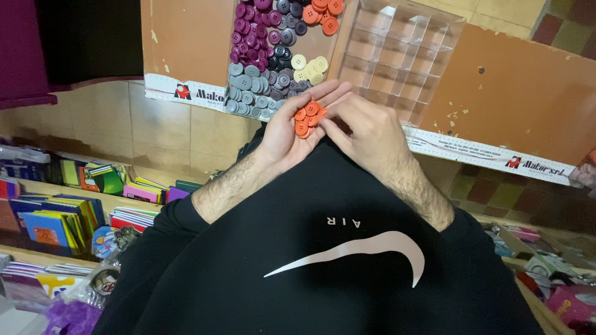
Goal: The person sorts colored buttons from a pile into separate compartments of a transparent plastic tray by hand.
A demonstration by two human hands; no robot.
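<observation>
head view: the left hand (287,133) is cupped palm up, fingers loosely curled around a small heap of orange buttons (308,118). the right hand (366,133) touches that heap, its fingertips pinched narrow on it. just beyond lie sorted buttons (267,68) beside a clear plastic divider tray (397,56).

Head-worn view, steeply down, close
</observation>
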